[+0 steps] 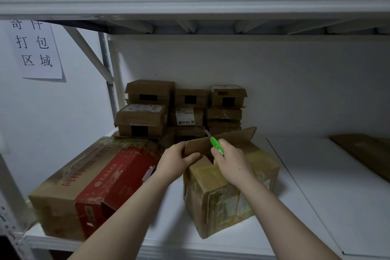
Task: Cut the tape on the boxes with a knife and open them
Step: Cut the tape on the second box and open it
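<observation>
On the white shelf (316,196), a worn cardboard box (221,196) sits under 2 hands. The left hand (177,158) pinches its raised flap (200,145), and the right hand (232,160), just beside it, is clenched round a green knife (216,143) (one end sticking up against the flap). A red-and-brown carton (109,179) lies left, with 3 stacks of small cartons (147,112) behind.

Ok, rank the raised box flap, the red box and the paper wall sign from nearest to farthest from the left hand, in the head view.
1. The raised box flap: held by the left hand itself.
2. The red box: just left of that hand, on the shelf.
3. The paper wall sign: far up to the left, on the wall.
</observation>
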